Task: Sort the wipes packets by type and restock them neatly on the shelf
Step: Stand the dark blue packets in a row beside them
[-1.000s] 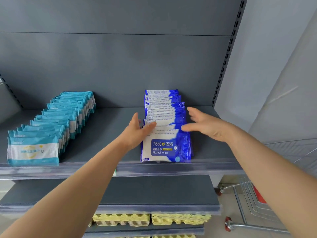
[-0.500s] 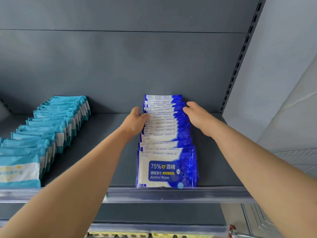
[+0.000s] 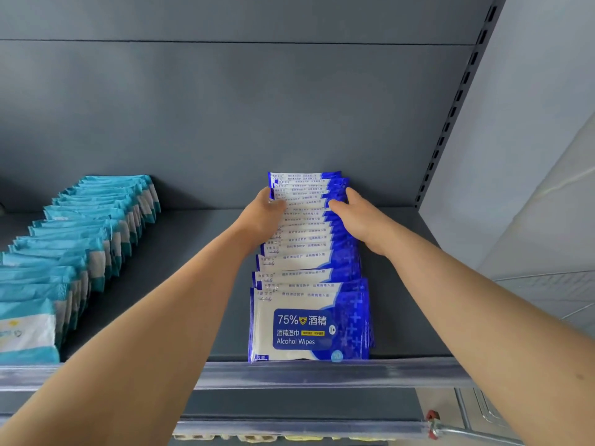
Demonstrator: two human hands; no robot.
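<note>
A row of dark blue and white alcohol wipes packets stands on edge on the grey shelf, running from the front lip to the back panel. My left hand presses the left side of the row near the back. My right hand presses the right side at the same depth. The rear packets are squeezed between both palms, thumbs over their tops. A second row of teal and white wipes packets stands further left, apart from both hands.
The shelf's clear front rail runs across the view. A slotted upright and a pale wall close off the right side. A lower shelf edge and a metal trolley frame with a red part show at the bottom right.
Both hands have slid back along the blue row, from its front packets to the rear ones. The view has moved closer to the shelf.
</note>
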